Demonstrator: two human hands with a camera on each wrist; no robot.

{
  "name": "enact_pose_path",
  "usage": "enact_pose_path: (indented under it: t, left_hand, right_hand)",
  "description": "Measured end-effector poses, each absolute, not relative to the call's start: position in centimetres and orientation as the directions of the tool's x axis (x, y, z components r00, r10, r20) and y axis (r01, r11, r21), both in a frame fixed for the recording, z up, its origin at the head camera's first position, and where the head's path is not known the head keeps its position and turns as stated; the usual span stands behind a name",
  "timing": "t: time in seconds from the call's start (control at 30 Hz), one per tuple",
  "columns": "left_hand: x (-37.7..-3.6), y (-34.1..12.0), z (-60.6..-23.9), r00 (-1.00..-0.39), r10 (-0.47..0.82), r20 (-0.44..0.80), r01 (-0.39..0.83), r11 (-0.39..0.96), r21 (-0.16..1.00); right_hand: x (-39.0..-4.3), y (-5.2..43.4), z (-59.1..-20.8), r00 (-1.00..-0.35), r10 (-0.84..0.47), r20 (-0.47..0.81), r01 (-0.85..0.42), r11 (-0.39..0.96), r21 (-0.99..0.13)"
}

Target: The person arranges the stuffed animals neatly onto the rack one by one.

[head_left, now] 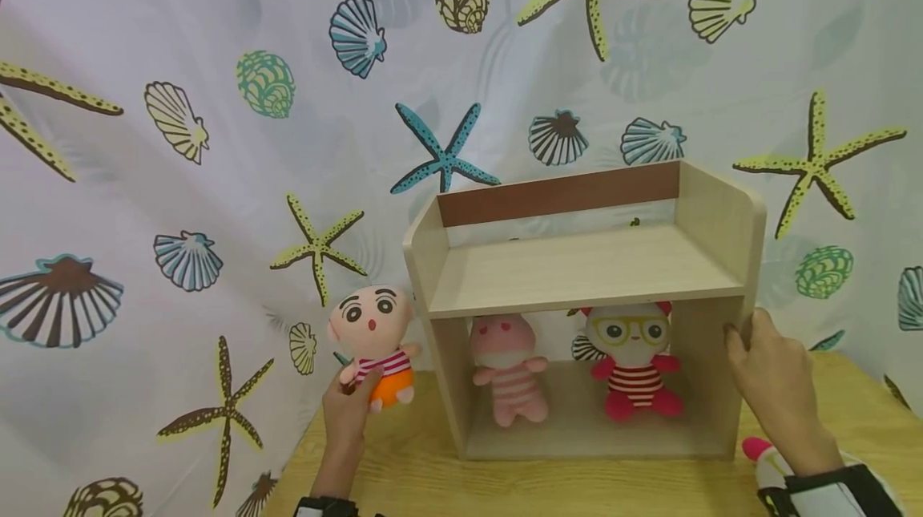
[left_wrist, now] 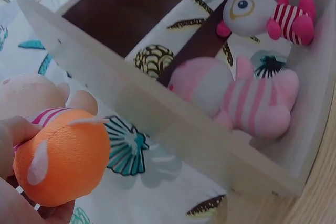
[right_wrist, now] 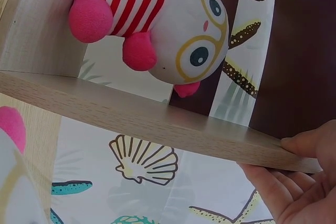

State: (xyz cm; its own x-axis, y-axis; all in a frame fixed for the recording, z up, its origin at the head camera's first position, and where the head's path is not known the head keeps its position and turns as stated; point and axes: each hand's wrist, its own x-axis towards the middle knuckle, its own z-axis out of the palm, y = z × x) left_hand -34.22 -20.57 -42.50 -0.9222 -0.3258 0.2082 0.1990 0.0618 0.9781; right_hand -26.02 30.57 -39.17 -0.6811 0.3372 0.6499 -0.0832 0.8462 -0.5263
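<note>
1. Curtain (head_left: 216, 180) fills the background, pale cloth printed with starfish and shells; it shows through the open back of the shelf
2. Table (head_left: 577, 485), light wood grain, carries the shelf and both forearms
3. Shelf (head_left: 584, 272), pale wood, two levels, brown strip along the top rear; stands upright on the table, open front toward the camera. Upper level is bare board
4. Red striped doll (head_left: 634, 365), white head, yellow glasses, sits upright in the lower compartment, right half, close to the right wall
5. Pink striped doll (head_left: 508, 373) sits upright in the same compartment, left half, just beside the left wall; the two dolls are near each other, not touching
6. Boy doll (head_left: 375, 341), large pale head, striped shirt, orange shorts; outside the shelf, just left of its left wall, held upright above the table edge
7. Left hand (head_left: 349, 413) grips the boy doll from below, fingers curled round the orange lower body; the left wrist view shows a thumb pressed on the shorts
8. Right hand (head_left: 775, 381) lies against the shelf's outer right wall, thumb on the front edge, fingers fairly straight behind it, flat contact rather than a clench
9. Another soft toy (head_left: 760, 457), white with a pink tip, lies on the table beside the right wrist, mostly hidden
</note>
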Motion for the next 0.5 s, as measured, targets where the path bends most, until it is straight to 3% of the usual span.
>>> enact_pose_path:
  t: [0.5]
  left_hand:
    - [-31.1, -19.2, -39.2, -0.905, -0.347, 0.248, 0.285, -0.059, 0.957]
  right_hand:
    - [-26.1, 30.7, -39.1, -0.661, 0.330, 0.674, -0.102, 0.850, -0.516]
